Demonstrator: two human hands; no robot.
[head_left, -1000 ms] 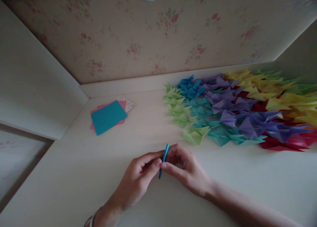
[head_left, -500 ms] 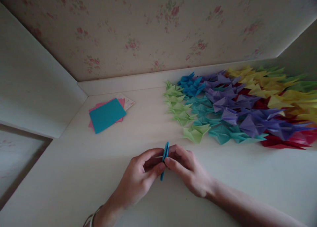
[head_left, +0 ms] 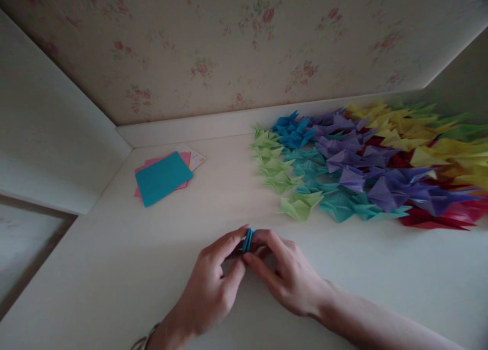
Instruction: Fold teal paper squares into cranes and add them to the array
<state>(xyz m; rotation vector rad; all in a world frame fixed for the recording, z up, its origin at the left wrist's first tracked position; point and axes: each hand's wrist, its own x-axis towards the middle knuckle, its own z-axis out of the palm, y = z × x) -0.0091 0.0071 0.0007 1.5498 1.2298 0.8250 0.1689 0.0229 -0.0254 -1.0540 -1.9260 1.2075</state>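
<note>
My left hand (head_left: 211,284) and my right hand (head_left: 284,273) meet over the near middle of the pale desk (head_left: 114,268). Together they pinch a small folded blue paper (head_left: 247,239) between fingertips and thumbs. Only its upper edge shows above the fingers; the rest is hidden. Both hands rest low, close to the desk surface. A bracelet sits on my left wrist.
A stack of square paper sheets (head_left: 163,177), blue on top of pink, lies at the back left. A large spread of folded paper cranes (head_left: 366,172) in green, teal, blue, purple, yellow and red covers the back right. A floral wall (head_left: 229,50) rises behind the desk.
The blue paper, held upright and mostly visible before, has sunk lower between my fingers. Both hands have closed in over it and dropped toward the desk.
</note>
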